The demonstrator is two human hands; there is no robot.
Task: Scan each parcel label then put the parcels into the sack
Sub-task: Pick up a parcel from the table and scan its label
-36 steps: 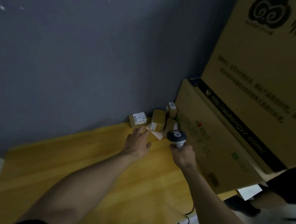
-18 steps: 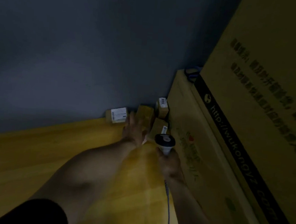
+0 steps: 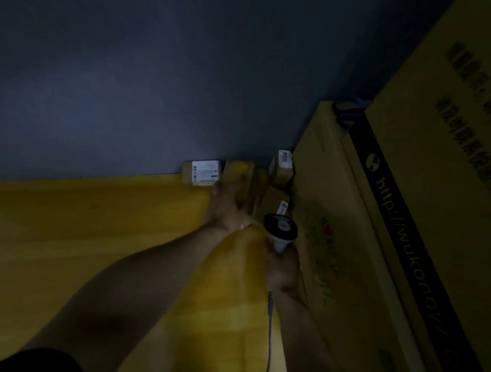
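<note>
Several small brown parcels lie in the far corner of the yellow table (image 3: 92,234), against the grey wall. One parcel (image 3: 200,173) at the left shows a white label. My left hand (image 3: 230,205) reaches onto the middle parcel (image 3: 239,174), fingers laid over it; whether they curl round it is unclear. Another parcel (image 3: 281,168) with a white tag stands behind, and one (image 3: 276,202) lies near the scanner. My right hand (image 3: 281,268) grips the handle of a barcode scanner (image 3: 280,226), its head toward the parcels. No sack is in view.
Large cardboard boxes (image 3: 378,251) stand stacked along the right side of the table, close to my right hand. The scanner's cable (image 3: 268,331) trails down toward the table's near edge. The grey wall closes off the back.
My left hand has moved forward from the bare table onto the middle parcel. The scanner has moved a little closer to the parcels. My head has come nearer.
</note>
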